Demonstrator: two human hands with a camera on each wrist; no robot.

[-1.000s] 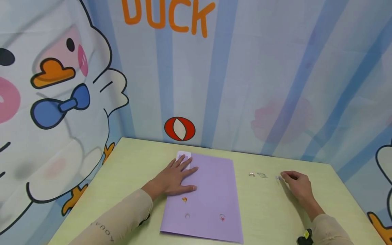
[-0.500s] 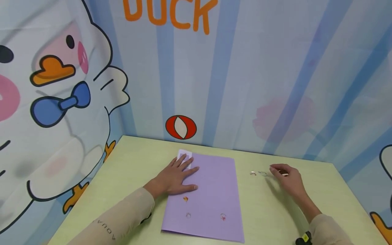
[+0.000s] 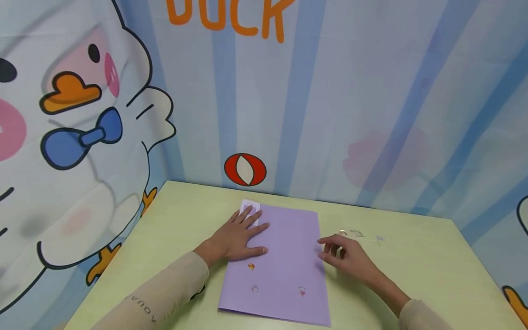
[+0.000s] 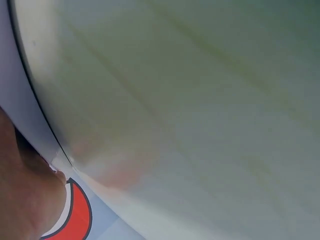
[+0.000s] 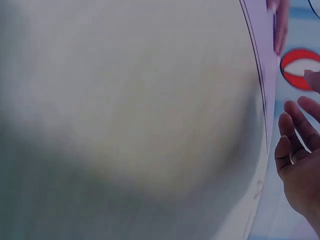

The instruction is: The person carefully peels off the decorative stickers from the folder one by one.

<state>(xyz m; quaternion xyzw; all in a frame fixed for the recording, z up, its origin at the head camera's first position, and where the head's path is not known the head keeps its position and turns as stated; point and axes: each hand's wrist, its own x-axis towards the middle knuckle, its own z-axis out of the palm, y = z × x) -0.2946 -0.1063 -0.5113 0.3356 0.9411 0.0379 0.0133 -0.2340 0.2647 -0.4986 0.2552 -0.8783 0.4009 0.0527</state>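
My left hand [image 3: 237, 238] lies flat with spread fingers on the upper left of a purple folder [image 3: 288, 261], its fingertips over a white label [image 3: 250, 205]. Just past the folder's right edge, my right hand [image 3: 348, 256] hovers with thumb and forefinger apart and the other fingers loosely bent. Nothing shows between those fingers in the right wrist view. Three small sticker-like pieces are on the folder's lower half: an orange one [image 3: 251, 266], a pale round one [image 3: 255, 288] and a ring with pink [image 3: 302, 291].
On the pale yellow table [image 3: 429, 270], right of the folder, lie a small arch-shaped piece [image 3: 343, 233], a leafy-looking clear piece [image 3: 357, 233] and a pale clear piece [image 3: 380, 239]. A duck-printed curtain [image 3: 313, 114] stands behind the table.
My right hand has moved left from the pale clear piece to the folder's right edge, its thumb and forefinger now apart. That piece lies on the table. My left hand has stayed put.
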